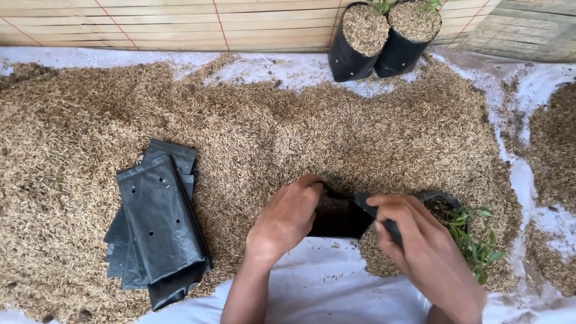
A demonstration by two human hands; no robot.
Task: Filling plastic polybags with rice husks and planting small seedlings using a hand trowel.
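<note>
A black plastic nursery bag [339,217] lies on its side in front of me, its mouth turned toward the husk pile. My left hand [287,217] cups loose husk at the bag's mouth, fingers curled against it. My right hand [420,246] grips the bag's rim at the right side. Just right of that hand lies a small green seedling [474,237] with dark soil at its root. Brown rice husk [270,132] covers most of the white sheet [324,282].
A stack of flat empty black bags [157,225] lies to the left on the husk. Two filled black bags [384,36] stand at the back against a bamboo mat wall [180,24]. More husk lies at the far right [555,144].
</note>
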